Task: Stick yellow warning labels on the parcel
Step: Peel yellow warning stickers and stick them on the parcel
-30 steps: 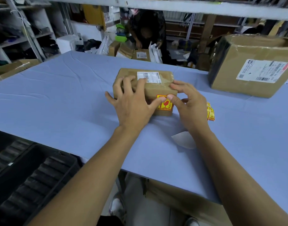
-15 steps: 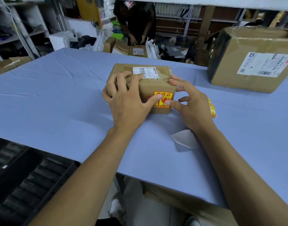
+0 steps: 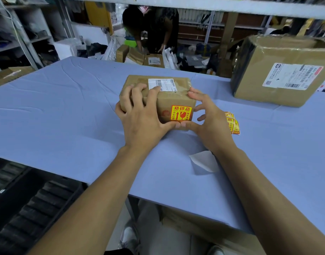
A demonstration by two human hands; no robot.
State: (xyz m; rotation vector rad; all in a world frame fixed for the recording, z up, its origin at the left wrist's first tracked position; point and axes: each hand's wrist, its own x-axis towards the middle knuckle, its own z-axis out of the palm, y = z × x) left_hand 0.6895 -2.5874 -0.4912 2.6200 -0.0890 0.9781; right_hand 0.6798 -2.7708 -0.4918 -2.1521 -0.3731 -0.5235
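Left hand (image 3: 139, 115) fingers clasped over parcel (image 3: 169, 97), right hand (image 3: 211, 122) fingers spread touching it, yellow label (image 3: 181, 113) stuck on front

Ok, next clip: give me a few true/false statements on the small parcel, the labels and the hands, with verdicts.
1. A yellow and red warning label is stuck on the near side of the small brown cardboard parcel. True.
2. The left hand is lifted clear of the parcel. False: it grips the parcel's left end.
3. Spare yellow labels lie on the blue table beyond the right hand. True.
4. The peeled white backing paper lies on top of the parcel. False: it lies on the table, near the right wrist.
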